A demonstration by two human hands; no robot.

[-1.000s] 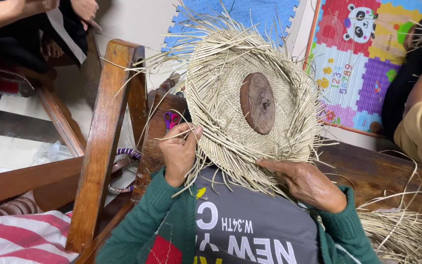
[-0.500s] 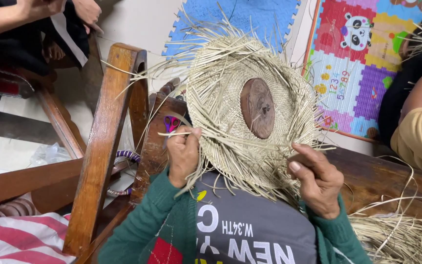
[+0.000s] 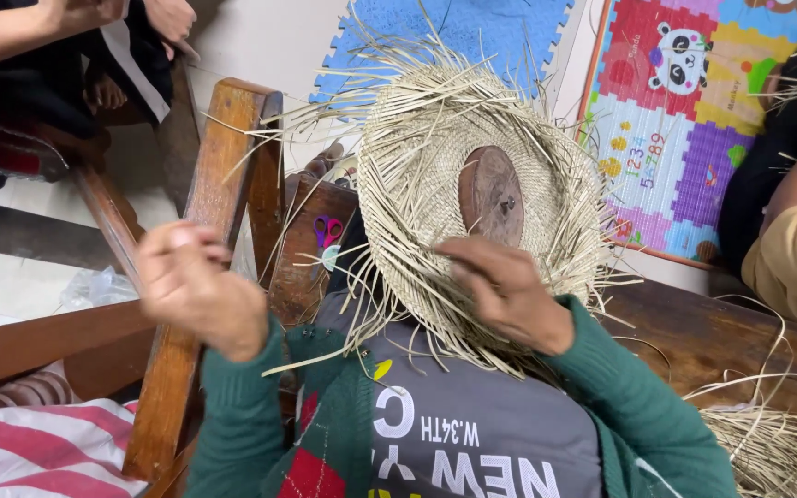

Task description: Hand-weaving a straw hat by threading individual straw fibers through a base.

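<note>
Overhead, the view looks down the wearer's own chest, grey printed shirt under a green cardigan, toward the work.

Largest item: half-woven straw hat, a round disc of pale plaited straw standing nearly face-on to the camera, propped against the lap. Loose unwoven straw ends fan out all round its rim. A round brown wooden block sits at the hat's centre.

Background, by size: a wooden chair frame left of the hat; a colourful foam play mat leaning on the wall at right, a blue mat behind; striped red-and-white cloth at lower left; a straw bundle lower right; small purple-handled scissors on the wood beside the hat. Other people's arms show at the top left and right edges.

Right hand: lies on the hat's lower face just below the wooden block, touching the weave; fingers curled together and pressed against the straw, apparently pinching strands, though the exact strand cannot be told.

Left hand: raised well left of the hat, apart from it, motion-blurred; fingers bunched into a loose fist, thumb on top. Whether a strand is pinched there cannot be told.

Key relation: hat lies up and to the right of the left hand; right hand is the nearer, already in contact. Loose strands at the lower rim run radially outward, toward the body.
</note>
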